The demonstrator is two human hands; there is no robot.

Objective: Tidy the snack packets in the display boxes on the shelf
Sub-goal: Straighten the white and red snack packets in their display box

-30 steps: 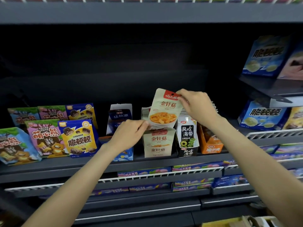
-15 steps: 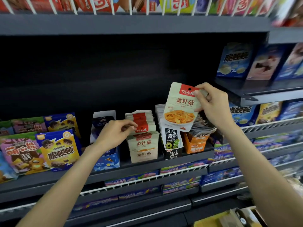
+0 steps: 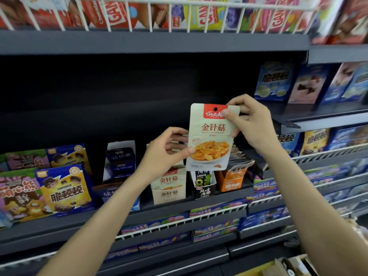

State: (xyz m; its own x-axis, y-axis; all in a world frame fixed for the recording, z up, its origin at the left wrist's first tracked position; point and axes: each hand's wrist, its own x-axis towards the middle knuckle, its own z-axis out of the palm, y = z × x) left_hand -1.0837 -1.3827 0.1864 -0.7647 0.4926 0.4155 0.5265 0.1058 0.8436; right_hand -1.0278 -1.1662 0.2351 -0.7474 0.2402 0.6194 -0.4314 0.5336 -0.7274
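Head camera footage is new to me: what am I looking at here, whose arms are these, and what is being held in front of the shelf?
There is no machine here. The one picture comes from a wide-angle camera worn on a person's head, looking forward and down, so the two bare arms reaching in from below are that person's own.

Both hands hold one pale snack packet with a red top and a photo of orange food, upright in front of the shelf. The right hand pinches its upper right corner; the left hand grips its left edge lower down.

Just below stands a pale display box with matching print. Beside it are a black display box and an orange display box, all on the dark shelf. Blue and yellow snack boxes stand further left.
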